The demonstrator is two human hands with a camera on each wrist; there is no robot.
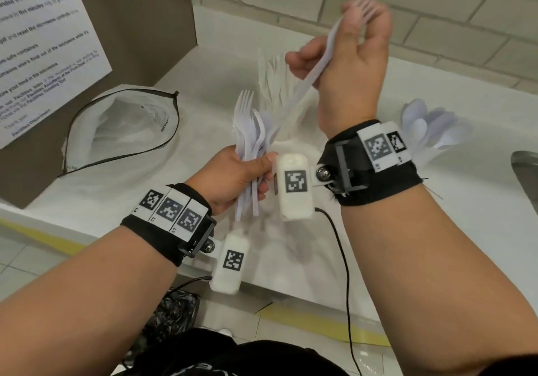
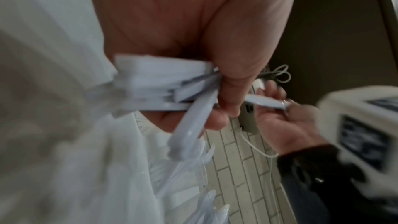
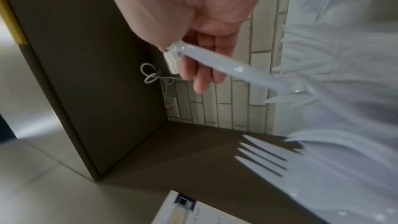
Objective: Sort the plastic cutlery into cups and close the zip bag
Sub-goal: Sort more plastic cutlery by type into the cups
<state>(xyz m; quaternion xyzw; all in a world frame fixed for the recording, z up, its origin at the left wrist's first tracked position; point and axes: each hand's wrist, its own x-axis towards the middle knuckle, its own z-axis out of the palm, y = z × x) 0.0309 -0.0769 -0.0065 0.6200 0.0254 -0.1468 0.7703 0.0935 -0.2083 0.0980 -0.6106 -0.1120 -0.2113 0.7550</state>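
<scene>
My left hand (image 1: pixel 250 172) grips a bundle of white plastic forks (image 1: pixel 247 143) by the handles, tines up, low over the white counter (image 1: pixel 465 215). The left wrist view shows the same bundle of forks (image 2: pixel 155 88) under my thumb. My right hand (image 1: pixel 349 41) is raised above it and pinches a single fork (image 1: pixel 326 52) with its tines pointing up. In the right wrist view that single fork (image 3: pixel 226 69) slants through my fingers (image 3: pixel 200 77). The zip bag (image 1: pixel 122 131) lies open at the left. No cup is plainly visible.
White knives (image 1: pixel 273 76) fan out behind the forks and spoons (image 1: pixel 428 125) at the right. A brown panel with a printed notice (image 1: pixel 43 41) stands at the left. A brick wall (image 1: pixel 436 12) runs behind. A metal sink (image 1: pixel 527 172) is at the right edge.
</scene>
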